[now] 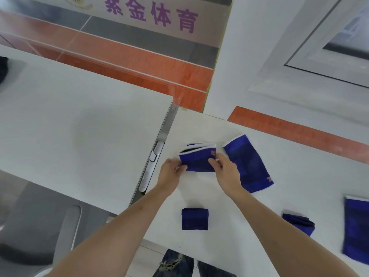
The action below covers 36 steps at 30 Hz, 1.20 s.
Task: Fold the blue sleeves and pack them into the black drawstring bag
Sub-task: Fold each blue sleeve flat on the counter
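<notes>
A blue sleeve (197,159) with white trim lies folded over on the white table (229,212). My left hand (170,172) pinches its left edge. My right hand (224,170) pinches its right edge near a red logo. Another blue sleeve (249,162) lies flat just to the right, partly under my right wrist. A folded square sleeve (195,219) sits near the front edge. A crumpled folded sleeve (299,223) lies at the right, and one more flat sleeve (357,228) reaches the right border. No black drawstring bag is in view.
A second white table (79,116) stands to the left, across a narrow gap with a white handle (151,166). A grey chair back (67,232) sits at lower left. My jeans (179,264) show below the table's front edge. A dark object (3,68) touches the left border.
</notes>
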### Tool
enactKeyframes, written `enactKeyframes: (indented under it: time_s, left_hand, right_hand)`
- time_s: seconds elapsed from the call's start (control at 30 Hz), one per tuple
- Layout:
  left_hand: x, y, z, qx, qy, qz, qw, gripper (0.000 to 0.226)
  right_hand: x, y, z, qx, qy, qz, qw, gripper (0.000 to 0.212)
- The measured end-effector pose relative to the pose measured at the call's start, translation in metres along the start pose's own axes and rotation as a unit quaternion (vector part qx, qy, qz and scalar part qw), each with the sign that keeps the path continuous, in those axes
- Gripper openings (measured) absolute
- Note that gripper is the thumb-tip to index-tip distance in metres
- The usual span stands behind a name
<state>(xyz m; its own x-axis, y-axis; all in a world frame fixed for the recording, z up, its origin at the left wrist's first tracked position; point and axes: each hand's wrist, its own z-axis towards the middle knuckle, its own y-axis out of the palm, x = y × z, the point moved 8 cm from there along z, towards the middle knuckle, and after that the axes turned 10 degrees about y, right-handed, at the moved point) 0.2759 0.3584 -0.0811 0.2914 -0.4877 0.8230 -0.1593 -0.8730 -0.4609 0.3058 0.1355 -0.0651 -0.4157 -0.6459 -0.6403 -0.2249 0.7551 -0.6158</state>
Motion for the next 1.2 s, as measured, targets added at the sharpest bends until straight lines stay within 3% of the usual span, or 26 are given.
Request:
enactKeyframes:
  time_s: [0.17,0.4,0.57,0.7,0.8,0.93,1.0,1.1,1.2]
  left_hand:
    - [0.002,0.007,0.004,0.009,-0.040,0.024,0.999,0.021]
    - [0.007,0.014,0.007,0.033,-0.046,0.108,0.993,0.030]
    - [0.023,0.013,0.015,0.046,-0.037,0.241,0.969,0.037]
    - [0.037,0.009,0.016,0.080,-0.005,0.342,0.936,0.032]
    - [0.060,0.011,0.012,0.117,0.115,0.398,0.903,0.023]
    - [0.079,0.041,0.012,0.020,0.298,0.436,0.849,0.052]
    - [0.072,0.049,0.017,-0.024,0.304,0.462,0.833,0.053]
    - [0.054,0.054,0.021,-0.080,0.265,0.470,0.838,0.059]
    - [0.040,0.059,0.022,-0.095,0.255,0.479,0.835,0.062]
  right_hand:
    - [0.002,0.004,-0.003,0.016,0.065,0.055,0.996,0.016]
    - [0.004,0.001,-0.006,0.052,0.103,0.065,0.991,0.014]
    - [0.007,-0.006,0.000,0.085,0.119,0.040,0.988,0.016]
    - [-0.006,-0.017,-0.001,0.134,0.007,-0.079,0.988,0.026]
    - [-0.016,-0.009,-0.008,0.135,-0.115,-0.225,0.958,0.042]
    - [-0.014,-0.005,-0.006,0.126,-0.138,-0.327,0.927,0.054]
    - [-0.012,-0.003,-0.002,0.109,-0.142,-0.371,0.911,0.056]
    - [-0.007,0.000,0.002,0.086,-0.152,-0.409,0.896,0.058]
    - [-0.002,0.003,0.007,0.069,-0.143,-0.421,0.893,0.059]
